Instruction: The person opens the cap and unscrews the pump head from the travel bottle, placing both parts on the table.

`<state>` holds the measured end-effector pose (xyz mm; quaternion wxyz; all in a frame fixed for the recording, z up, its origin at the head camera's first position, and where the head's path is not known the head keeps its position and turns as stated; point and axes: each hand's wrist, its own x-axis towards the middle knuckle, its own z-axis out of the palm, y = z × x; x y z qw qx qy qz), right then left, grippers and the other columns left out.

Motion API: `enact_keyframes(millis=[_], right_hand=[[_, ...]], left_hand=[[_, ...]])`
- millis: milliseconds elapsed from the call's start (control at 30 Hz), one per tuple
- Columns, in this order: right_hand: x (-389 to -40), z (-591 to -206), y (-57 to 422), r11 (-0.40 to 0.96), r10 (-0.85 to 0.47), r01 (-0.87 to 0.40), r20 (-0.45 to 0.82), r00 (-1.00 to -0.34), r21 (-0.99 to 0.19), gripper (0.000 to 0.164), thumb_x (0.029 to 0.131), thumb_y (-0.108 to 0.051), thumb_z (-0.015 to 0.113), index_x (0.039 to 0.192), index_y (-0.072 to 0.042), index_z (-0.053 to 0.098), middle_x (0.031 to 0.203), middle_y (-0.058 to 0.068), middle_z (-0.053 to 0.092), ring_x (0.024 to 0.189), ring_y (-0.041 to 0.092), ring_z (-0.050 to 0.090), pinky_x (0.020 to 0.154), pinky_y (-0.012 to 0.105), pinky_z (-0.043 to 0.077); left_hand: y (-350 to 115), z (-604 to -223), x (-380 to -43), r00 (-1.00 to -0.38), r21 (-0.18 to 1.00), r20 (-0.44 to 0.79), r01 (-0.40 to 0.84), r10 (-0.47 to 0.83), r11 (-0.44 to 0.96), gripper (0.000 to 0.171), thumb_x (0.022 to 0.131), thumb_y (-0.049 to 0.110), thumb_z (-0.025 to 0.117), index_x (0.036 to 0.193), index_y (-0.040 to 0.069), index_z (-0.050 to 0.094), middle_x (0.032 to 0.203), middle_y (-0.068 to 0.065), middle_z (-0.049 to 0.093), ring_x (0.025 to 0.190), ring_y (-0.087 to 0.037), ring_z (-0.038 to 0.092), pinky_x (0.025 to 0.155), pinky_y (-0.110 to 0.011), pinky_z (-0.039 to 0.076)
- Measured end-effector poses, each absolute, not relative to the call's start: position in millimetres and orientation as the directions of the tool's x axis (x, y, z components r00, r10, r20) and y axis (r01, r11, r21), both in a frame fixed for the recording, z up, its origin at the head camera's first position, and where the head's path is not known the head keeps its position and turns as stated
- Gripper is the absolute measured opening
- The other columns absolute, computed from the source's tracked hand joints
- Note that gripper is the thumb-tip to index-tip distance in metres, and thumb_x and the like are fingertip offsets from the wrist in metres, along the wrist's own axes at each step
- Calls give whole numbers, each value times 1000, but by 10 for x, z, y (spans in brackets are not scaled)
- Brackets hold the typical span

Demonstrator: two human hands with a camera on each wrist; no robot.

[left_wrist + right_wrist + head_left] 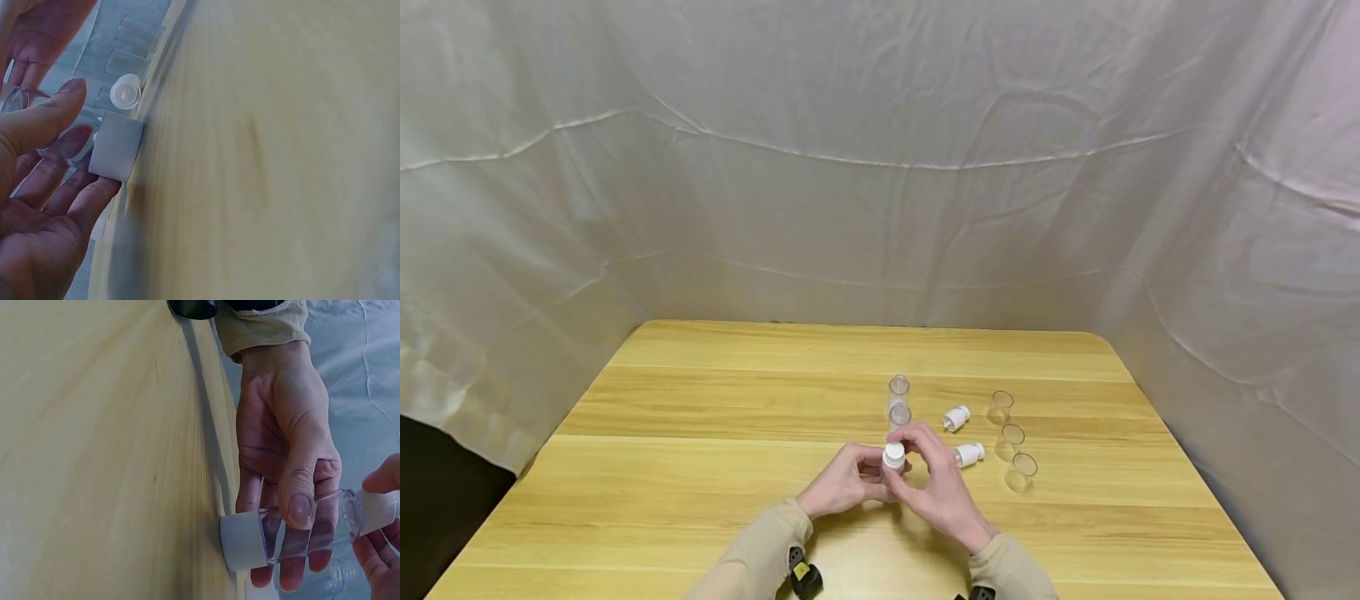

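Observation:
My left hand (pixel 842 483) grips a small clear bottle (pixel 342 519) round its body, its thumb in front and fingers behind. The bottle has a white base (pixel 244 542), close over the wooden table in both wrist views. On its neck sits a white pump top (pixel 893 454), which my right hand (pixel 938 492) pinches between thumb and fingers. The bottle stands upright between the hands, its body mostly hidden by them in the head view. Just beyond are two more clear bottles (pixel 898 387) without pump tops, the nearer one partly behind the right hand.
Two white pump tops (pixel 956 418) lie on their sides right of the bottles, one close to the right hand. Farther right, three clear cylindrical caps (pixel 1021 472) stand in a row. The wooden table (pixel 662 467) has grey curtains (pixel 880 217) behind and beside it.

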<state>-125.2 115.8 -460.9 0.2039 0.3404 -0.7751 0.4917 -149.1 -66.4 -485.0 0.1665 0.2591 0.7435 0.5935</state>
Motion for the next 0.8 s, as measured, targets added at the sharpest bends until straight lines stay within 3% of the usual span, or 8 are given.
enact_keyframes(millis=[100, 267, 333, 400, 600, 800], right_hand=[[-1249, -4618, 1165, 302, -339, -715, 629, -699, -631, 46, 78, 6, 76, 120, -5, 61, 111, 10, 65, 99, 18, 64, 93, 29, 59], [-1234, -4629, 1152, 348, -319, -683, 604, -730, -642, 48, 79, -5, 80, 122, -3, 59, 116, 11, 64, 101, 15, 62, 91, 32, 58], [-1232, -4629, 1146, 356, -304, -678, 606, -735, -643, 48, 79, -8, 82, 121, -3, 59, 115, 10, 64, 99, 14, 61, 89, 31, 57], [-1235, -4627, 1142, 356, -289, -679, 615, -733, -642, 48, 78, -9, 84, 119, -6, 60, 113, 8, 64, 97, 14, 61, 87, 28, 57], [-1240, -4621, 1132, 355, -258, -691, 645, -720, -629, 46, 75, -7, 86, 113, -8, 61, 107, 4, 65, 91, 14, 60, 80, 28, 57], [-1248, -4623, 1126, 357, -258, -694, 648, -716, -625, 43, 75, -3, 85, 111, -9, 62, 104, 5, 65, 89, 15, 61, 79, 28, 58]], left_hand=[[-663, -4854, -1495, -809, 970, 63, 188, 584, 156, 42, 84, 7, 78, 123, -3, 66, 121, -24, 71, 97, -7, 70, 91, -18, 57], [-663, -4861, -1495, -805, 973, 91, 197, 586, 118, 45, 85, 7, 77, 126, -5, 64, 125, -25, 69, 110, -35, 71, 94, -18, 57], [-665, -4862, -1495, -805, 972, 100, 204, 585, 114, 45, 86, 7, 77, 126, -5, 64, 125, -26, 69, 112, -39, 69, 94, -18, 57], [-667, -4861, -1493, -806, 972, 101, 204, 583, 114, 44, 85, 7, 77, 126, -5, 64, 124, -26, 69, 110, -34, 71, 93, -18, 57], [-668, -4855, -1478, -808, 979, 89, 180, 582, 100, 41, 85, 5, 78, 123, -6, 66, 123, -28, 69, 97, -1, 71, 91, -17, 58], [-665, -4855, -1478, -806, 981, 86, 170, 585, 90, 42, 85, 5, 78, 123, -7, 65, 123, -28, 68, 96, 2, 70, 91, -17, 58]])
